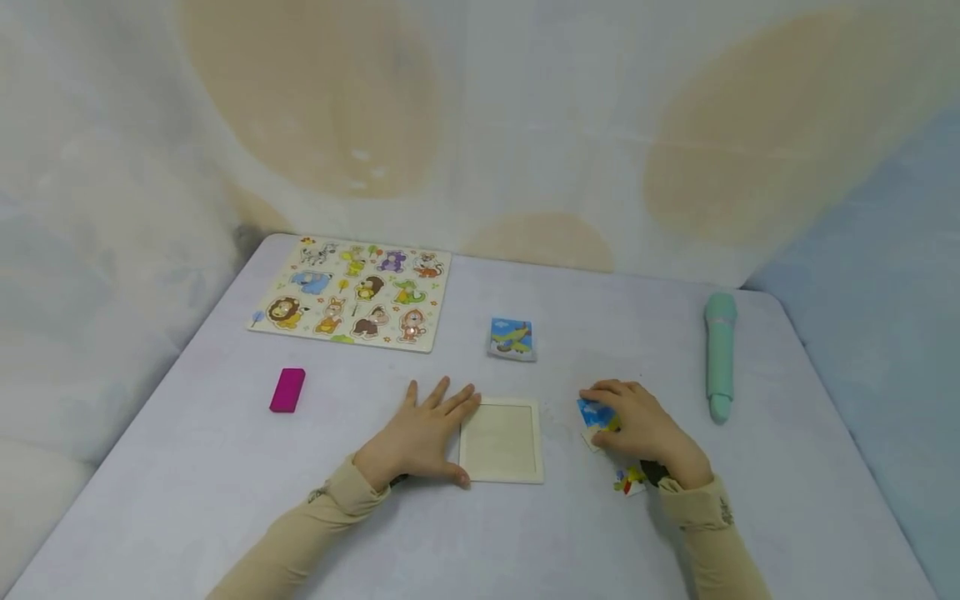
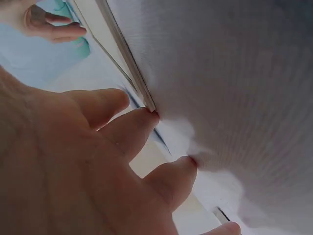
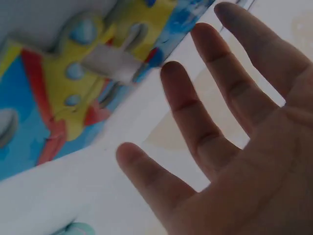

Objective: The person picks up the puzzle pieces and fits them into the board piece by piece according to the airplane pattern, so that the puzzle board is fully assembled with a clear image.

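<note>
A shallow cream puzzle frame (image 1: 501, 482) lies flat in the middle of the table. My left hand (image 1: 420, 437) rests with spread fingers along its left edge. In the left wrist view, a fingertip (image 2: 149, 113) meets the frame's rim (image 2: 129, 63). Over loose jigsaw pieces (image 1: 595, 413) to the right, my right hand (image 1: 645, 421) hovers low, thumb and fingers around their edges. The right wrist view has these blue, yellow and red pieces (image 3: 73, 93) close up, beside extended fingers (image 3: 186, 103). Another colourful piece (image 1: 630, 481) lies near the right wrist.
Behind the frame is a small airplane picture block (image 1: 512, 339). An animal peg board (image 1: 375, 333) lies at the back left, with a magenta block (image 1: 287, 390) in front of it. A mint-green microphone (image 1: 721, 354) lies at the right. Patterned cloth (image 1: 540, 125) hangs behind.
</note>
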Tool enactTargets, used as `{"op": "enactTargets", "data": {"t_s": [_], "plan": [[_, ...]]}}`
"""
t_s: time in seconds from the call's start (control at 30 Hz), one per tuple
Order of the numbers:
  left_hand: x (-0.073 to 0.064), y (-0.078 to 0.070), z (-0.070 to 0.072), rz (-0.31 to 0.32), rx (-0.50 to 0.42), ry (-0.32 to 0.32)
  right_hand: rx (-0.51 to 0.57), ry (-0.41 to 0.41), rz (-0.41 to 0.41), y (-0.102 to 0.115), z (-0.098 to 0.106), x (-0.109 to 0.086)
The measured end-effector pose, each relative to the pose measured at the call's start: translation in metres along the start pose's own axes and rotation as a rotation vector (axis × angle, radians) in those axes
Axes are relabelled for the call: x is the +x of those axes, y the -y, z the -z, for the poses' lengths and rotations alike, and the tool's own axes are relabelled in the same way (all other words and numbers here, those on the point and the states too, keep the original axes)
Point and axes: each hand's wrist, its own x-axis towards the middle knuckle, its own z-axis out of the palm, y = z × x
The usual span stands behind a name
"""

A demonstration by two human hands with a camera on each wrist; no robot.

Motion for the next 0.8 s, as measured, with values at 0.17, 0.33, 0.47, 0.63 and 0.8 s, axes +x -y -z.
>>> {"op": "enactTargets", "data": {"t_s": [0.17,0.33,0.47,0.63,0.8], "plan": [[0.001,0.001,0.0,0.006,-0.015,-0.003,0.012,-0.058,-0.05,-0.003,0.001,0.008],[0.0,0.001,0.001,0.029,-0.027,0.0,0.013,-0.015,-0.094,-0.005,0.001,0.015],[0.0,0.002,0.0,0.043,-0.014,0.007,-0.015,-0.036,-0.093,-0.004,0.004,0.018],[0.0,0.004,0.002,0.018,-0.036,0.005,0.059,-0.066,-0.108,0.0,0.006,0.022],[0.002,0.005,0.003,-0.037,-0.095,0.001,0.06,-0.113,-0.132,0.001,0.004,0.03]]}}
